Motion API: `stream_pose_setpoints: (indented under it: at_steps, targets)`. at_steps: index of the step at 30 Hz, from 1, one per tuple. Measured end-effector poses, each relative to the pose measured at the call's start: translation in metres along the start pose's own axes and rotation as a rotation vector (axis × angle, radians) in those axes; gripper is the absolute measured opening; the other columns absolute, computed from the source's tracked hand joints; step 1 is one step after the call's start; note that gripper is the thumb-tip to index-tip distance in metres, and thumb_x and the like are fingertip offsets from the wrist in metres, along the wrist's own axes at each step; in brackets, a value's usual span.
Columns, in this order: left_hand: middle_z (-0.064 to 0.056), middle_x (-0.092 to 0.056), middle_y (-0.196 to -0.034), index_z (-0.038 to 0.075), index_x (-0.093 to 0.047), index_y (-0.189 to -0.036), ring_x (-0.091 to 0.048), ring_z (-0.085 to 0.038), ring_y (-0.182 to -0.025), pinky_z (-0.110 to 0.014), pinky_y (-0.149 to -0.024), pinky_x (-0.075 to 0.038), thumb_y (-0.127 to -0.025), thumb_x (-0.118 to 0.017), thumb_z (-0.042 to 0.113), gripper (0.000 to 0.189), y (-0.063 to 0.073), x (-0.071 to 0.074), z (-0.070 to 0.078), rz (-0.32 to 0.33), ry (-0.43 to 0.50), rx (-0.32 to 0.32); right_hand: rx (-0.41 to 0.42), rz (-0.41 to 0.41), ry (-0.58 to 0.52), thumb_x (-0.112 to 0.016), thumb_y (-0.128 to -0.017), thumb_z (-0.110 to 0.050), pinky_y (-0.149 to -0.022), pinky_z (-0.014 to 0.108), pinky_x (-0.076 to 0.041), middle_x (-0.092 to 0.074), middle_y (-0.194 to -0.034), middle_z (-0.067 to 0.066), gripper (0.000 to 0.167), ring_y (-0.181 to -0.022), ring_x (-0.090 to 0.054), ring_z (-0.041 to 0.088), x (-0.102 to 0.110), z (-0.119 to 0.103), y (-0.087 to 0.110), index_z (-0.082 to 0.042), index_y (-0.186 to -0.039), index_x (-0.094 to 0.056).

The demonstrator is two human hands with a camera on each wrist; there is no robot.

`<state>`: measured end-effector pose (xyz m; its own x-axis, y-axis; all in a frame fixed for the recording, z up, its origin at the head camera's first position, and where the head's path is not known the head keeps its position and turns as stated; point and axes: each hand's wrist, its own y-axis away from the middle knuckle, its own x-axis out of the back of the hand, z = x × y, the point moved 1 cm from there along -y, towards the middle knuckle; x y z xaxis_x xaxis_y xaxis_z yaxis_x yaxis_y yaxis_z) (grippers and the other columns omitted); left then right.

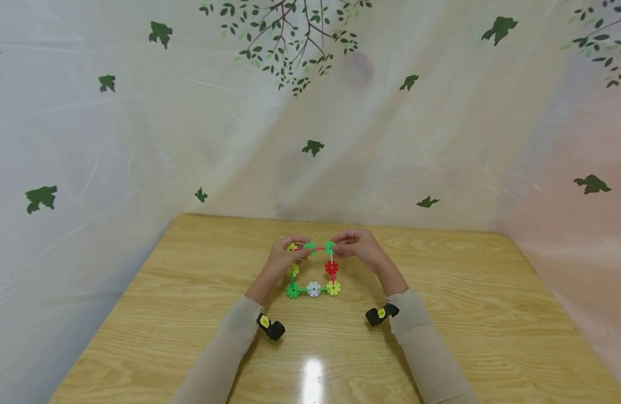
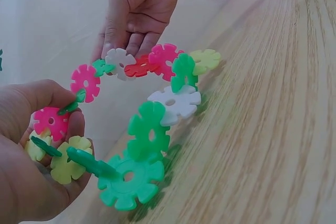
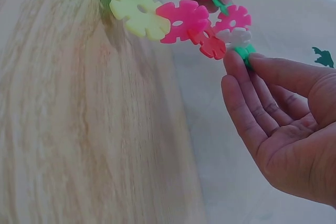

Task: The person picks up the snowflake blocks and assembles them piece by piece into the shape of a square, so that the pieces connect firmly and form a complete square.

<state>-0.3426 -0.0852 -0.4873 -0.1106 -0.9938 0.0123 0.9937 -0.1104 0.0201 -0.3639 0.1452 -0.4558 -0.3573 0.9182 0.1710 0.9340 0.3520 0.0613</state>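
Note:
Notched flower-shaped plastic discs, interlocked, make a square ring of green, white, yellow, red and pink. My left hand holds its far left part, with thumb and fingers around a pink disc and yellow discs in the left wrist view. At the far right corner, my right hand pinches a green disc between thumb and fingertips, beside a white disc. The near side, with a large green disc at its left corner, hangs low over the tabletop.
The wooden table spreads around both hands. Behind it hangs a pale curtain with printed leaves and birds. A small black camera sits on each wrist, the left one and the right one.

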Motion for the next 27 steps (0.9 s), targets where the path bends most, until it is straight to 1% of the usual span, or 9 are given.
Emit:
stream_pose_setpoints:
  at_steps: [3, 5, 9, 13, 16, 21, 24, 27]
  targets:
    - [-0.015, -0.067, -0.113, -0.003, -0.068, -0.121, -0.066, -0.009, -0.078, -0.031, -0.077, -0.057, -0.091, -0.074, 0.005, 0.032, 0.0005, -0.0006, 0.0008, 0.005, 0.001, 0.004, 0.005, 0.004, -0.001, -0.068, -0.095, 0.001, -0.093, 0.055, -0.057, -0.076, -0.09, 0.0, 0.029, -0.081, -0.073, 0.012, 0.0003, -0.0002, 0.0004, 0.013, -0.122, -0.065]
    - [-0.014, -0.067, -0.114, -0.001, -0.069, -0.12, -0.066, -0.009, -0.078, -0.028, -0.076, -0.056, -0.09, -0.074, 0.006, 0.031, 0.0012, -0.0006, 0.0002, 0.006, 0.001, -0.003, 0.007, 0.008, -0.008, -0.069, -0.094, 0.002, -0.091, 0.053, -0.058, -0.076, -0.089, 0.0, 0.028, -0.08, -0.073, 0.013, -0.0001, 0.0007, 0.0003, 0.013, -0.119, -0.066]
    - [-0.017, -0.067, -0.117, -0.001, -0.069, -0.119, -0.069, -0.011, -0.081, -0.03, -0.079, -0.058, -0.089, -0.073, 0.004, 0.03, 0.0024, -0.0003, 0.0007, 0.002, 0.008, -0.003, 0.011, 0.017, -0.027, -0.07, -0.093, 0.003, -0.089, 0.051, -0.06, -0.076, -0.087, 0.0, 0.026, -0.078, -0.073, 0.013, -0.0008, 0.0023, 0.0003, 0.013, -0.117, -0.067]
    - [-0.013, -0.066, -0.118, 0.0, -0.07, -0.117, -0.071, -0.013, -0.084, -0.034, -0.085, -0.061, -0.089, -0.073, 0.004, 0.029, 0.0026, 0.0, 0.0023, 0.004, 0.022, -0.002, 0.037, 0.011, -0.039, -0.069, -0.093, 0.004, -0.087, 0.047, -0.061, -0.077, -0.089, 0.001, 0.026, -0.079, -0.074, 0.012, -0.0007, 0.0024, 0.0014, 0.014, -0.117, -0.067]
    - [-0.013, -0.066, -0.117, 0.0, -0.07, -0.117, -0.072, -0.014, -0.084, -0.035, -0.086, -0.061, -0.088, -0.074, 0.004, 0.029, 0.0032, 0.0, 0.003, 0.0, 0.036, -0.001, 0.054, 0.005, -0.035, -0.068, -0.093, 0.004, -0.087, 0.048, -0.061, -0.077, -0.092, 0.002, 0.027, -0.079, -0.074, 0.012, -0.0006, 0.0024, 0.0025, 0.015, -0.118, -0.066]
    - [-0.015, -0.066, -0.117, -0.003, -0.069, -0.118, -0.071, -0.013, -0.082, -0.035, -0.086, -0.062, -0.09, -0.072, 0.001, 0.029, 0.0051, -0.0002, 0.0027, -0.016, 0.048, -0.005, 0.045, 0.011, -0.032, -0.068, -0.093, 0.004, -0.09, 0.051, -0.059, -0.077, -0.096, 0.005, 0.028, -0.079, -0.074, 0.011, -0.001, 0.0037, 0.0033, 0.015, -0.119, -0.066]
    - [-0.013, -0.067, -0.114, -0.003, -0.069, -0.119, -0.071, -0.012, -0.082, -0.035, -0.086, -0.062, -0.091, -0.073, 0.001, 0.029, 0.0053, -0.0004, 0.0029, -0.015, 0.059, 0.0, 0.036, 0.017, -0.035, -0.069, -0.093, 0.003, -0.089, 0.049, -0.06, -0.077, -0.097, 0.006, 0.028, -0.079, -0.074, 0.012, -0.0011, 0.0043, 0.0032, 0.015, -0.118, -0.067]
    - [-0.01, -0.069, -0.106, -0.002, -0.069, -0.119, -0.071, -0.012, -0.081, -0.035, -0.086, -0.062, -0.09, -0.074, 0.002, 0.029, 0.0045, -0.0008, 0.0047, -0.001, 0.061, 0.0, 0.048, 0.019, -0.038, -0.07, -0.093, 0.002, -0.085, 0.043, -0.062, -0.077, -0.098, 0.007, 0.029, -0.079, -0.074, 0.012, -0.0008, 0.0043, 0.0027, 0.015, -0.119, -0.067]
